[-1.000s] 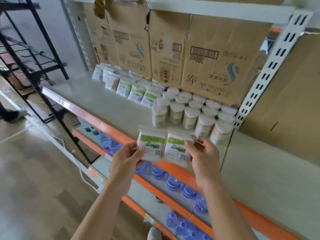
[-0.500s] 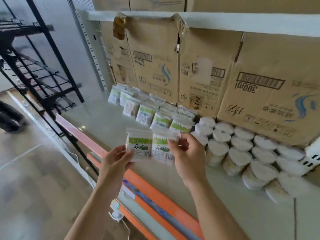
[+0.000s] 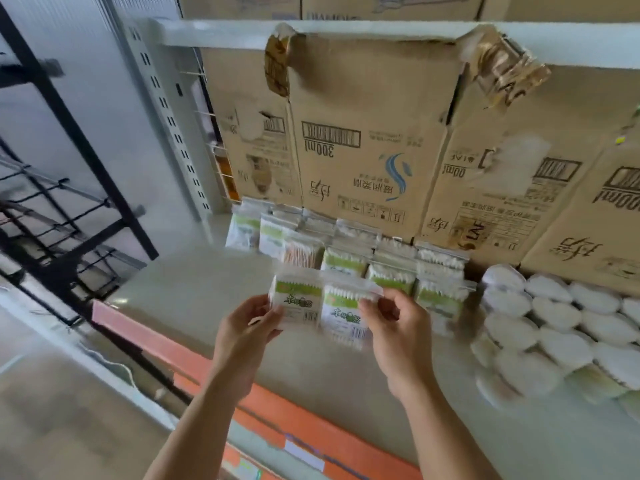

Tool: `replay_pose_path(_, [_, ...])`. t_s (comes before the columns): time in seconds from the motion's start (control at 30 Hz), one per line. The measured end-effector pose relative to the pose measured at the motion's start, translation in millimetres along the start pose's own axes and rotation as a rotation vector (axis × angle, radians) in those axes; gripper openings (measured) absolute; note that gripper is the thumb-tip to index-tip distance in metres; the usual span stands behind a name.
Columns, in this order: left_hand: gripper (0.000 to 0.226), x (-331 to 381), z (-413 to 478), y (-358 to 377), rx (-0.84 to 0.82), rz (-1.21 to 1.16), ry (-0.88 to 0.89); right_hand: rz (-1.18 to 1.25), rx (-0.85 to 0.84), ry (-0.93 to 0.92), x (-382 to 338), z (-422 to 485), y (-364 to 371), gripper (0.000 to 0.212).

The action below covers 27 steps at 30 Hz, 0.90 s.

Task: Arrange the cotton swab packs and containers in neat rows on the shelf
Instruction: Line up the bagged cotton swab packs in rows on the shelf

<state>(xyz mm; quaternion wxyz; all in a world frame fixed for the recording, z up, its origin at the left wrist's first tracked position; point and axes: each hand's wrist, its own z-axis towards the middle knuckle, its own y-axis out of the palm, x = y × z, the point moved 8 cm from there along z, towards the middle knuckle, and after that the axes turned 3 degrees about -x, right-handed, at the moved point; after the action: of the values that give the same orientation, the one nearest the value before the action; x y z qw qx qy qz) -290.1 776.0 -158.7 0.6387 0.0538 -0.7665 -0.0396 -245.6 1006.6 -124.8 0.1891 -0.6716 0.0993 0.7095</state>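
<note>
I hold two green-and-white cotton swab packs side by side above the shelf (image 3: 194, 289). My left hand (image 3: 242, 336) pinches the left pack (image 3: 298, 299) at its lower left corner. My right hand (image 3: 398, 327) pinches the right pack (image 3: 343, 315) along its right edge. Behind them a row of several swab packs (image 3: 391, 268) stands against the cardboard boxes, one with wooden sticks (image 3: 300, 252). To the right, several round white-lidded swab containers (image 3: 554, 320) stand in tight rows.
Large cardboard boxes (image 3: 367, 140) fill the back of the shelf under an upper shelf board (image 3: 346, 31). The shelf has an orange front rail (image 3: 277, 403) and a perforated upright (image 3: 166, 109) at left. A black metal rack (image 3: 69, 188) stands further left.
The view has swung left and closer to the shelf. Both hands have carried the two packs up and forward, nearer to the row of packs.
</note>
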Motion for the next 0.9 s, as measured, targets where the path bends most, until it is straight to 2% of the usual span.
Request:
replay_pose_path(0.13, [0.013, 9.1, 42.5, -51.2, -0.089, 0.057, -0.016, -0.012, 0.048, 0.042, -3.6, 5.6, 62.4, 0.020])
replay_pose_path(0.2, [0.014, 11.2, 64.8, -70.3, -0.134, 0.096, -0.019, -0.029, 0.091, 0.064, -1.6, 9.5, 85.1, 0.014])
replay_pose_path(0.33, [0.014, 13.9, 101.2, -92.9, -0.170, 0.194, 0.003, -0.091, 0.141, 0.115, 6.6, 14.1, 114.5, 0.018])
replay_pose_path(0.47, [0.011, 16.1, 124.2, -101.2, -0.211, 0.250, 0.011, -0.194, 0.166, 0.100, 4.7, 24.5, 132.4, 0.013])
replay_pose_path(0.6, [0.018, 20.1, 143.2, -111.3, -0.170, 0.336, 0.023, -0.311, 0.133, 0.068, -5.1, 41.5, 154.6, 0.018])
replay_pose_path(0.73, [0.006, 24.8, 163.4, -119.1, -0.121, 0.436, 0.065, -0.384, 0.084, 0.063, -12.6, 59.1, 173.1, 0.025])
replay_pose_path(0.9, [0.009, 36.7, 181.7, -120.7, -0.062, 0.534, 0.121, -0.470, 0.078, 0.030, -19.4, 71.6, 182.4, 0.020])
